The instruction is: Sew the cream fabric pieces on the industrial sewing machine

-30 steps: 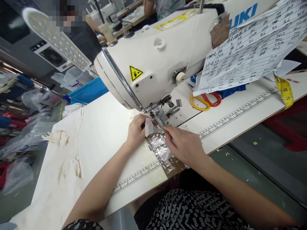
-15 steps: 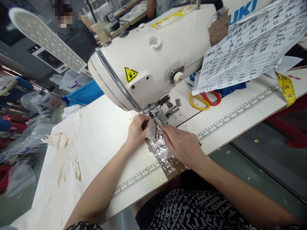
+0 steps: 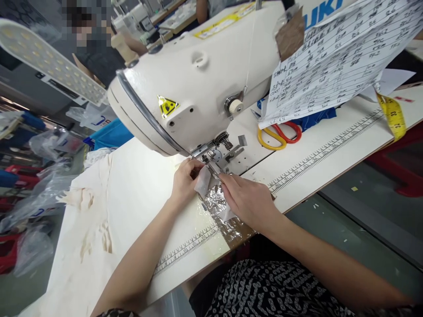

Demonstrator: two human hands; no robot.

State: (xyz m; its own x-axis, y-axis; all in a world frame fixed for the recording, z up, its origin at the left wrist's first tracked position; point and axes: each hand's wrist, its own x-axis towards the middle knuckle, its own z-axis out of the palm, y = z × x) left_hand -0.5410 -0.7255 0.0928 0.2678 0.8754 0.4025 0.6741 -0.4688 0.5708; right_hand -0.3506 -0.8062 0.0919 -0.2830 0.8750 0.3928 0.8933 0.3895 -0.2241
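Under the head of a white sewing machine [image 3: 198, 79], both my hands work close to the needle and presser foot [image 3: 206, 156]. My left hand [image 3: 187, 178] is closed, its fingertips pinching a small white fabric piece [image 3: 202, 179] left of the foot. From the closed fingers of my right hand [image 3: 247, 198], a slim metal tool [image 3: 214, 171], perhaps tweezers, points toward the foot. Its full shape is hidden by my fingers. Below the fabric, clear shiny tape [image 3: 218, 200] covers part of the table, and another white scrap [image 3: 227, 214] lies there beside my right hand.
Yellow-and-red-handled scissors [image 3: 272, 140] lie right of the machine, beneath a handwritten sheet [image 3: 337, 66]. A yellow tape measure [image 3: 393, 116] hangs at the right. Cream fabric [image 3: 82, 237] covers the table's left side. An LED lamp [image 3: 49, 61] juts out upper left; a person sits beyond.
The view has shifted slightly, so the machine appears a little farther left. Both hands stay at the presser foot, and the white fabric piece has tilted slightly.
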